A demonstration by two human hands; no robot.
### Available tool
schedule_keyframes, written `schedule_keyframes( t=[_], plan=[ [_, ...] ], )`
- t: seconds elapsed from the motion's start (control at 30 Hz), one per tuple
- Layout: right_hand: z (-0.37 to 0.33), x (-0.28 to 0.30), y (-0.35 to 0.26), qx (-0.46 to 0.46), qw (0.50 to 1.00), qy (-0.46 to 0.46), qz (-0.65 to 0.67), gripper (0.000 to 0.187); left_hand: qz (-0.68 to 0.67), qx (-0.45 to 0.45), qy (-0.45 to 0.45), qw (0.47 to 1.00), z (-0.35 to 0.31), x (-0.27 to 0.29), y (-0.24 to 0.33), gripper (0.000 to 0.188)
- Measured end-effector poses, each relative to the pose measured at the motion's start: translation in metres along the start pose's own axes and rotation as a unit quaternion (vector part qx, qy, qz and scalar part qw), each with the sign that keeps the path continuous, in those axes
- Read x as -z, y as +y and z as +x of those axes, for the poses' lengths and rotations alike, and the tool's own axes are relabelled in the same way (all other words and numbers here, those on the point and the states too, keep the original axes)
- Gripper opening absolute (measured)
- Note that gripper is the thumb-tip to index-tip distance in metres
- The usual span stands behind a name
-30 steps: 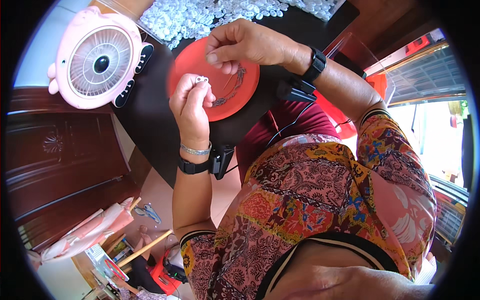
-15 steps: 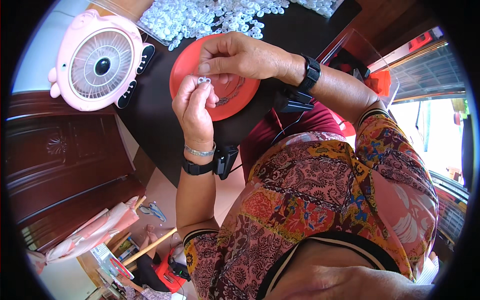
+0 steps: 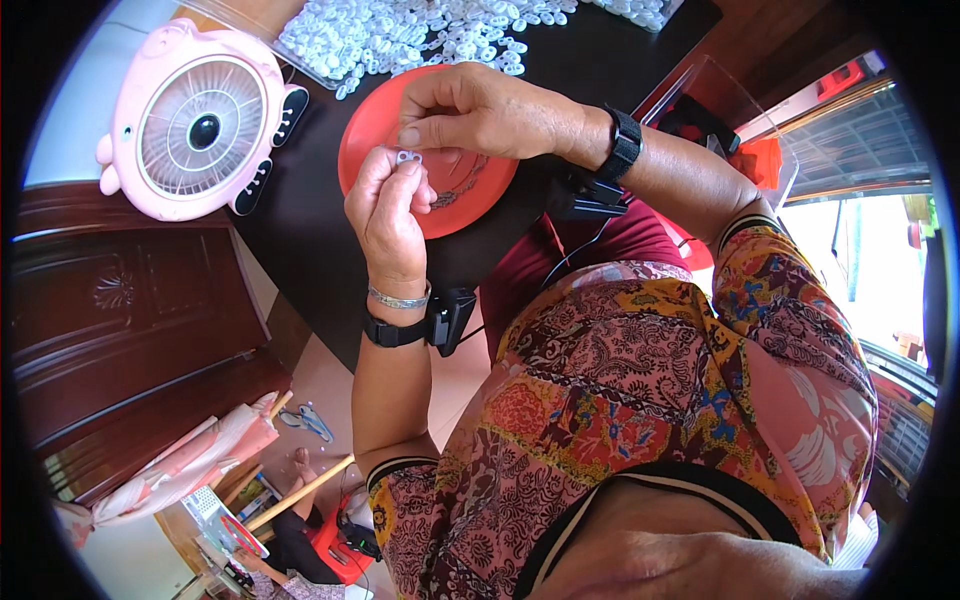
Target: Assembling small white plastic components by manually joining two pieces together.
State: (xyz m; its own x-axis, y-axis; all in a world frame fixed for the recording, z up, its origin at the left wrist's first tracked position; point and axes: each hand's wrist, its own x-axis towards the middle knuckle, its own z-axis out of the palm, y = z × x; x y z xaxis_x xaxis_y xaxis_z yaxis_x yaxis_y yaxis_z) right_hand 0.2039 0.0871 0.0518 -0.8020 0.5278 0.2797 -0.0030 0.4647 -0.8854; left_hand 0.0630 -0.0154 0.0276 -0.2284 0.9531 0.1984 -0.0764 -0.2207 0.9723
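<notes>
While the left hand (image 3: 385,205) is raised over the near-left edge of the round red plastic plate (image 3: 440,190), its fingertips are closed in a pinch on a small white plastic piece (image 3: 405,157). The right hand (image 3: 480,110) comes in from the right, fingers curled down, thumb and forefinger meeting just beside the same piece; whether they also grip it cannot be told. Both hands therefore work on one piece, held above the plate rather than resting on it.

The plate lies on a black tabletop (image 3: 300,220). Its visible surface carries no finished pieces, though the hands hide part of it. At the far edge of the table, a large heap of loose white plastic pieces (image 3: 420,35) is spread out, apart from the plate. Judged from this, work on the heap appears to be at an early or continuing stage, with most pieces unhandled.

A pink round desk fan (image 3: 195,125) stands at the far left, just beside the plate. Each wrist wears a black band.
</notes>
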Motion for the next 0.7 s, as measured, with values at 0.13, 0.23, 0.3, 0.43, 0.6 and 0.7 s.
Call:
schedule_keyframes(
  t=[0.13, 0.23, 0.3, 0.43, 0.6, 0.7],
  plan=[
    [-0.0015, -0.0009, 0.0003, 0.025, 0.998, 0.015, -0.051, 0.018, 0.031, 0.02, 0.002, 0.999, -0.0008, -0.0025, 0.0031, 0.014],
    [-0.0005, -0.002, 0.0002, 0.033, 0.995, 0.016, -0.089, 0.017, 0.021, 0.024, -0.002, 0.999, -0.001, -0.0026, 0.0023, 0.015],
    [-0.0004, -0.0029, -0.0018, 0.029, 0.996, 0.014, -0.087, 0.017, 0.019, 0.026, 0.002, 0.999, -0.0012, -0.0029, 0.0018, 0.015],
    [-0.0009, -0.0043, -0.0032, 0.018, 0.998, 0.009, -0.066, 0.016, 0.012, 0.011, 0.002, 1.0, -0.003, -0.0034, 0.0013, 0.017],
    [-0.0029, -0.0066, 0.0034, 0.005, 0.999, 0.01, -0.041, 0.016, 0.041, 0.04, -0.008, 0.998, -0.0001, 0.0013, -0.0025, 0.015],
    [-0.0045, 0.0014, 0.0053, -0.002, 1.0, 0.004, -0.023, 0.019, 0.05, 0.04, -0.012, 0.998, 0.0016, -0.0024, -0.0018, 0.015]
  ],
)
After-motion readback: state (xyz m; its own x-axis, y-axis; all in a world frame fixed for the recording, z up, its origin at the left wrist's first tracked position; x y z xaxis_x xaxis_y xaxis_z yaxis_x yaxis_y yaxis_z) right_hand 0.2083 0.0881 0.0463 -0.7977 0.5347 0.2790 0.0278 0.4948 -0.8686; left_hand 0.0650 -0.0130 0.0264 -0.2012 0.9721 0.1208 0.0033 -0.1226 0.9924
